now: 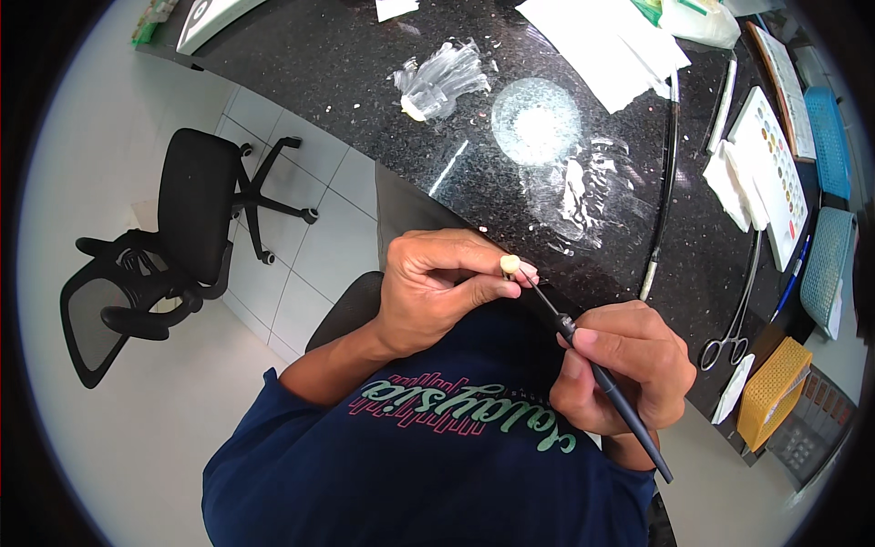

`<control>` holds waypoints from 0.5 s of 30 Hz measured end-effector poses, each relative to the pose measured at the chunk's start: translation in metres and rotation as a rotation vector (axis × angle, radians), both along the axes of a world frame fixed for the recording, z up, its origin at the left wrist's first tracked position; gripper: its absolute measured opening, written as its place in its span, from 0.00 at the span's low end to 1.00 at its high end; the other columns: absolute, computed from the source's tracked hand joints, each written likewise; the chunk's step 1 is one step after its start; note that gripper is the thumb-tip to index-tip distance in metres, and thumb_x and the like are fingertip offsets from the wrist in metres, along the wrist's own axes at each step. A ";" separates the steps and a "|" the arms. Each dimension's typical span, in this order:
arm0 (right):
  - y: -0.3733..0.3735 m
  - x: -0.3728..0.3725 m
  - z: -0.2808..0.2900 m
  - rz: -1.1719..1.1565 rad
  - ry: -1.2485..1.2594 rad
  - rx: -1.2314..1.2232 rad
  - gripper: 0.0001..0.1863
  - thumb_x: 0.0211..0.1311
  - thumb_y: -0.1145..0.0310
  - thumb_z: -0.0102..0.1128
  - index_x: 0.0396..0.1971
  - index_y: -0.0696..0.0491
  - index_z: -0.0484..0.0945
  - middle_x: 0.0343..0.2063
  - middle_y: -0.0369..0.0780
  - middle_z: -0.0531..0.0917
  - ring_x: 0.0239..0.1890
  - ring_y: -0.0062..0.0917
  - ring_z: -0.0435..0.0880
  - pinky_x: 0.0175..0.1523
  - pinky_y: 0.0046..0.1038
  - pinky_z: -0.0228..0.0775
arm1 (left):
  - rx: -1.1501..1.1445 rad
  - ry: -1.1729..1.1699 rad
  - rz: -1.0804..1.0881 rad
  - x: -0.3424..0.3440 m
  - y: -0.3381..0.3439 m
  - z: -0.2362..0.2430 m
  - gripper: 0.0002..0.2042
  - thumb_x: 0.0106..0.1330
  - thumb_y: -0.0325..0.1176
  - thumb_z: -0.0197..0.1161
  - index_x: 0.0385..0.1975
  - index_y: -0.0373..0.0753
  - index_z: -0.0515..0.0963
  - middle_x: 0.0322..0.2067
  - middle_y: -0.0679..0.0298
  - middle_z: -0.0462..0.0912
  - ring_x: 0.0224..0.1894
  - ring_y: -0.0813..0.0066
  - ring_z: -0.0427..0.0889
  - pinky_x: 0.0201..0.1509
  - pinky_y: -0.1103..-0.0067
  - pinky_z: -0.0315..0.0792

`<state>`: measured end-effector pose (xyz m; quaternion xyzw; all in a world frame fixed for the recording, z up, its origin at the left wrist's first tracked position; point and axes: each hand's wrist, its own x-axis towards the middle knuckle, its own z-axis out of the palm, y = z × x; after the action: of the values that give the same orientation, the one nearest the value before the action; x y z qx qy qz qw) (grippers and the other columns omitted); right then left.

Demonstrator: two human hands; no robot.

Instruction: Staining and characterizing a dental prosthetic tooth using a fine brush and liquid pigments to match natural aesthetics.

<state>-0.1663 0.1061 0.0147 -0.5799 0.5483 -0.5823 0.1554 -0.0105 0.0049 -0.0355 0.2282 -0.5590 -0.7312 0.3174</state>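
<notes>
— What sits at the centre of my remote view?

— I see a small, cream-yellow, tooth-shaped piece [509, 264], pinched between thumb and fingers of the bare left hand [427, 287], near the counter's edge.

— And on my right?

— My feed shows the bare right hand [638, 360] gripping a slim, dark, pen-shaped tool [622, 399]. Its thin tip is just beside the piece; I can't tell whether they touch.

— Further out?

— I see a round, whitish patch [536, 121] on the black, speckled stone countertop [310, 68], and a yellow, perforated plastic basket [776, 394] at right.
</notes>
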 end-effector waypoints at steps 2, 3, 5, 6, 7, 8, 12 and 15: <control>-0.001 0.001 0.000 -0.007 0.002 0.001 0.15 0.33 0.84 0.65 0.28 0.60 0.77 0.19 0.42 0.80 0.17 0.24 0.80 0.21 0.20 0.73 | -0.031 -0.009 -0.016 0.001 -0.001 0.000 0.05 0.55 0.18 0.65 0.30 0.30 0.80 0.30 0.52 0.83 0.34 0.64 0.85 0.39 0.76 0.81; -0.002 0.001 0.000 -0.017 0.006 0.001 0.15 0.33 0.84 0.65 0.28 0.60 0.77 0.19 0.42 0.80 0.17 0.24 0.80 0.21 0.20 0.74 | -0.028 -0.011 -0.009 0.000 -0.001 0.000 0.04 0.55 0.19 0.65 0.30 0.30 0.81 0.30 0.52 0.83 0.34 0.64 0.85 0.39 0.77 0.81; -0.002 0.001 0.001 -0.013 0.008 0.009 0.15 0.33 0.84 0.65 0.28 0.60 0.77 0.19 0.42 0.80 0.17 0.24 0.80 0.21 0.20 0.74 | -0.024 -0.015 -0.003 0.000 -0.001 0.000 0.04 0.55 0.20 0.66 0.30 0.30 0.81 0.29 0.52 0.83 0.34 0.65 0.85 0.38 0.77 0.81; -0.002 0.001 0.001 -0.011 0.012 0.015 0.15 0.33 0.84 0.65 0.28 0.60 0.77 0.19 0.41 0.80 0.17 0.24 0.80 0.21 0.20 0.74 | -0.034 -0.009 -0.002 0.000 -0.002 -0.001 0.04 0.55 0.20 0.66 0.30 0.30 0.81 0.29 0.52 0.83 0.34 0.65 0.85 0.38 0.78 0.81; -0.003 0.000 0.001 -0.010 0.011 0.017 0.15 0.33 0.84 0.65 0.28 0.60 0.77 0.19 0.41 0.80 0.17 0.24 0.80 0.21 0.20 0.74 | -0.045 -0.003 0.000 -0.001 -0.002 -0.001 0.04 0.55 0.20 0.66 0.29 0.30 0.81 0.29 0.52 0.83 0.34 0.66 0.85 0.38 0.78 0.81; -0.003 0.000 0.001 -0.004 0.010 0.019 0.15 0.33 0.83 0.65 0.28 0.60 0.77 0.19 0.41 0.80 0.17 0.24 0.80 0.21 0.20 0.74 | -0.043 -0.004 0.001 0.000 -0.002 0.000 0.04 0.55 0.20 0.66 0.29 0.30 0.81 0.29 0.52 0.83 0.34 0.66 0.85 0.38 0.78 0.81; -0.001 0.000 0.001 0.012 0.007 0.021 0.15 0.33 0.82 0.64 0.28 0.60 0.77 0.18 0.41 0.79 0.16 0.25 0.79 0.21 0.21 0.74 | -0.036 -0.023 -0.004 0.001 -0.003 0.002 0.04 0.54 0.20 0.66 0.29 0.30 0.81 0.29 0.52 0.83 0.33 0.67 0.85 0.37 0.79 0.81; 0.002 -0.001 0.002 -0.012 -0.007 0.010 0.14 0.34 0.81 0.64 0.28 0.60 0.77 0.18 0.41 0.79 0.16 0.25 0.79 0.21 0.22 0.74 | -0.054 -0.019 -0.004 0.002 -0.001 0.000 0.04 0.54 0.20 0.67 0.29 0.30 0.81 0.29 0.52 0.83 0.33 0.67 0.85 0.37 0.78 0.81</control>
<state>-0.1673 0.1079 0.0169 -0.5737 0.5541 -0.5825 0.1565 -0.0089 0.0036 -0.0356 0.2253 -0.5820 -0.7143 0.3168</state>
